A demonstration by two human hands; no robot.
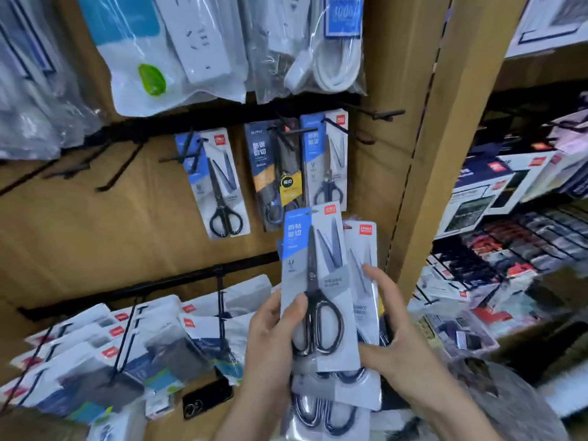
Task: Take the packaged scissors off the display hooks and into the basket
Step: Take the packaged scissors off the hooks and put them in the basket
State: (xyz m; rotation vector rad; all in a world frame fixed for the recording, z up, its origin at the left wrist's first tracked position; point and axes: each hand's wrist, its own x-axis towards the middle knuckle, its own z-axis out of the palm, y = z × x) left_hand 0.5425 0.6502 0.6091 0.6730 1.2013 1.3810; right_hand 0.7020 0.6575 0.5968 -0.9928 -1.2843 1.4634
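A shop display of brown cardboard backing crossed by black hook rails (197, 125) fills the view, with bagged power strips (203, 43) hanging above the rail and stacked boxes on shelves off to its right. Three packs of scissors hang from the rail's hooks: one tilted pack (216, 183) at the left, a dark pack (273, 170) in the middle and a blue-edged pack (327, 157) touching it on the right. Below these, well clear of the rail, the person holds a fanned bundle of packs already lifted off, the front pack (318, 281) facing the camera with its black-handled scissors upright. The left hand (273, 338) grips the bundle from its left edge, thumb pressed across the front pack near the handles, fingers behind it. The right hand (401, 335) cradles the right side, fingertips on the pack behind (362, 272) and palm under the lower packs (331, 402); both grips are closed on the bundle, likely to square the cards so they travel as one stack. More carded goods (95, 354) hang on a lower rail to the bundle's left, and a phone (206, 399) lies beneath them. No basket is in view, so the bundle has yet to be dropped in, and the three hanging packs remain to be taken.
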